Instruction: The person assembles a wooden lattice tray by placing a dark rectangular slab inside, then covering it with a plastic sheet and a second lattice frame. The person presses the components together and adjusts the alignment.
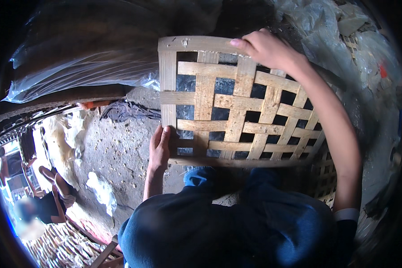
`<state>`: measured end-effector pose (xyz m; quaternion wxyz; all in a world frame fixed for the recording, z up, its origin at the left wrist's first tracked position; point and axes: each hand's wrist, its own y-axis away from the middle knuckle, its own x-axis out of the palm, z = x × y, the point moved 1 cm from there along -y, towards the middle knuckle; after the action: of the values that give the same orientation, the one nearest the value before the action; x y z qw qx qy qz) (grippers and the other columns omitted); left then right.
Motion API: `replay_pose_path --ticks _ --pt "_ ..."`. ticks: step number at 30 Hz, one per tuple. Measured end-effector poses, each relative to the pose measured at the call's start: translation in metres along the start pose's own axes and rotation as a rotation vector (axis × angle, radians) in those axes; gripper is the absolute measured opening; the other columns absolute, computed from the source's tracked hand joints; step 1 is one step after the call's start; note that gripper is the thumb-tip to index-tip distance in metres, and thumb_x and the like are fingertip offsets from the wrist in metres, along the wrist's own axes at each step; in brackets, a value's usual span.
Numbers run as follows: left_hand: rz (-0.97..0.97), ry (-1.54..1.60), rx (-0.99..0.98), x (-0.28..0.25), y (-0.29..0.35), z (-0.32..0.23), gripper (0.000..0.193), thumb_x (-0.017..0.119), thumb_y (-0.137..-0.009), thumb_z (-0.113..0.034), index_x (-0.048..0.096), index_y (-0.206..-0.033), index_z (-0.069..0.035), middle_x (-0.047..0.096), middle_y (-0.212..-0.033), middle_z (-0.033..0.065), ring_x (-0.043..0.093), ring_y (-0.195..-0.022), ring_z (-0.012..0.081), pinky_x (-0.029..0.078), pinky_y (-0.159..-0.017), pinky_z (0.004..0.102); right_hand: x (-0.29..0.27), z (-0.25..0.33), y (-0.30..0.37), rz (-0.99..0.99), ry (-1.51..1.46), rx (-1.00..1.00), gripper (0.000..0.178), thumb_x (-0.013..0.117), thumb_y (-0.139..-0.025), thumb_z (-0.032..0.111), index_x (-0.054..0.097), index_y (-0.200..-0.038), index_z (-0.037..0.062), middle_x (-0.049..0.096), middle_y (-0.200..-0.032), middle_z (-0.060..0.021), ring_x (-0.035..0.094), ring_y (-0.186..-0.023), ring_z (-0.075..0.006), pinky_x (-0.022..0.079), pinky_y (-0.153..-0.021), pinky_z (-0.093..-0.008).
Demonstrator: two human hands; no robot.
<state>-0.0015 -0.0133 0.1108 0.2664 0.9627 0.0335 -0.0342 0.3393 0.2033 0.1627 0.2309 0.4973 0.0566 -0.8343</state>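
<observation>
Slat lattice [239, 102], L fingers [165, 136] @ side, R fingers [243, 45] @ top

We're looking down from the head, the left fisheye of a side-by-side pair, steeply over the blue trousers [149, 225], close in at six o'clock. The woven panel [241, 103] looms near at one o'clock, while the wide lens sweeps out to the floor [114, 149] at nine and a person [49, 207] far off at eight!

Dim overall, bright glare at left, fisheye distortion toward blackened edges
</observation>
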Motion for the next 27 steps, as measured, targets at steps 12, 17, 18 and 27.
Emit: replay_pose_path --ticks 12,17,18,27 --pt "-0.252 -0.173 -0.046 0.002 0.001 0.115 0.033 0.052 -0.108 -0.028 0.060 -0.093 0.000 0.056 -0.075 0.0031 0.047 -0.072 0.0091 0.041 -0.064 0.0282 0.094 -0.062 0.020 -0.055 -0.065 -0.002 0.053 0.056 -0.104 0.037 0.045 -0.143 0.0035 0.050 -0.146 -0.0211 0.050 -0.134 -0.0389 0.042 -0.111 -0.0475" --pt "-0.336 -0.335 0.044 0.006 0.010 0.105 0.031 0.056 -0.105 -0.025 0.064 -0.103 0.004 0.066 -0.083 0.0110 0.058 -0.077 0.0132 0.049 -0.070 0.0321 0.071 -0.102 0.098 -0.414 0.009 0.095 0.046 0.061 -0.101 0.029 0.052 -0.142 0.0084 0.052 -0.144 -0.0185 0.052 -0.134 -0.0377 0.043 -0.111 -0.0458" --pt "-0.327 -0.343 0.096 0.006 0.009 0.101 0.029 0.058 -0.104 -0.023 0.065 -0.107 0.004 0.068 -0.087 0.0134 0.062 -0.082 0.0146 0.051 -0.074 0.0326 0.067 -0.110 0.123 -0.445 0.018 0.250 0.048 0.063 -0.101 0.029 0.051 -0.142 0.0088 0.055 -0.142 -0.0187 0.053 -0.133 -0.0378 0.043 -0.110 -0.0449" --pt "-0.262 -0.774 0.233 0.000 -0.010 0.066 0.032 0.067 -0.095 -0.018 0.067 -0.118 0.004 0.069 -0.098 0.0177 0.070 -0.079 0.0288 0.054 -0.071 0.0377 0.162 -0.157 0.300 -0.674 -0.283 0.821 0.053 0.071 -0.097 0.031 0.054 -0.138 0.0035 0.062 -0.126 -0.0183 0.059 -0.115 -0.0312 0.046 -0.101 -0.0421"
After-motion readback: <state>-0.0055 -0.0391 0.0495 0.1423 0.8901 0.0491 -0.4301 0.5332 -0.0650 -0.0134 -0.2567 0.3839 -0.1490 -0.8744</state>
